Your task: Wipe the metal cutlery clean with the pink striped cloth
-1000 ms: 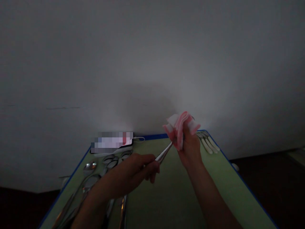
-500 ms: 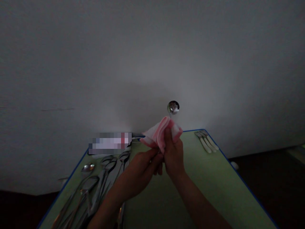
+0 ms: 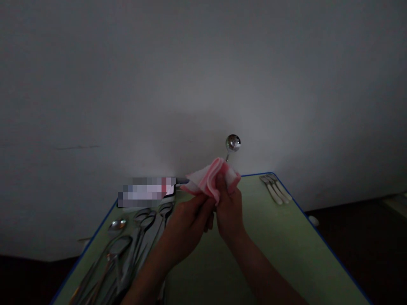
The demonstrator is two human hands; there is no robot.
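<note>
A pink and white cloth is bunched around the handle of a shiny metal spoon, whose round bowl points up and away. My right hand is closed on the cloth, its thumb pressed over the folds. Just below the cloth, my left hand pinches the lower part of the spoon, which is mostly hidden by the fingers. Both hands touch or nearly touch each other above the green table.
Several spoons and other metal cutlery lie at the table's left. Behind them is a phone-like device with a blurred screen. White-handled forks rest at the back right corner. A pale wall stands behind the table.
Both hands and the cloth have shifted slightly left and down. A short stretch of the spoon's neck now shows more clearly above the cloth.
</note>
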